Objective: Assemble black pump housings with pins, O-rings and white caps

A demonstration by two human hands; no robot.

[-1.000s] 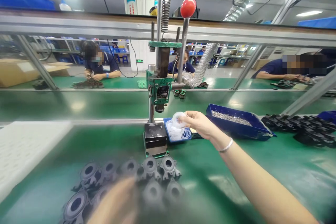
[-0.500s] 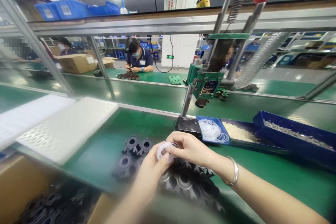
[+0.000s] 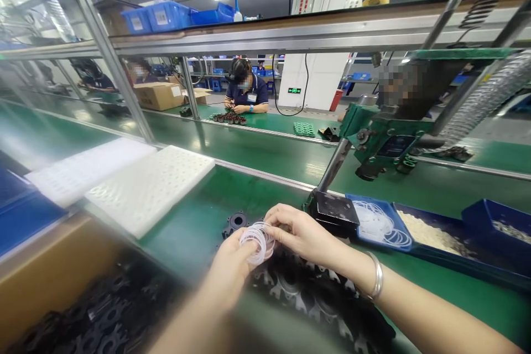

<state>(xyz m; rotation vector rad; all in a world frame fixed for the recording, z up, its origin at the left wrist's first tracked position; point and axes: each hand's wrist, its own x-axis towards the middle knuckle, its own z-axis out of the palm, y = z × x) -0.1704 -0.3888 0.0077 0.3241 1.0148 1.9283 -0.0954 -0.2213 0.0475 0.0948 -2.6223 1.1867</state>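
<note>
A loose bundle of thin white rings [image 3: 258, 243] is pinched in my left hand [image 3: 232, 263], thumb across the front. From the right, my right hand [image 3: 296, 232] closes its thumb and fingertips on the edge of the same rings. Below and around both hands lie several black round housings [image 3: 290, 282] on the green bench; my arms cover some of them. One black housing [image 3: 238, 221] shows just beyond my left hand. A silver bangle [image 3: 376, 276] circles my right wrist.
A green hand press [image 3: 384, 141] stands at right over a black block [image 3: 335, 211]. Beside it sit a blue tray of white rings [image 3: 379, 224] and bins of small parts [image 3: 431, 229]. White perforated boards [image 3: 153, 188] lie left; a carton [image 3: 62, 265] holds black parts. A co-worker [image 3: 246, 88] sits opposite.
The view has swung left, so the press and trays appear farther right. The rings, a compact stack before, now fan apart between my two hands.
</note>
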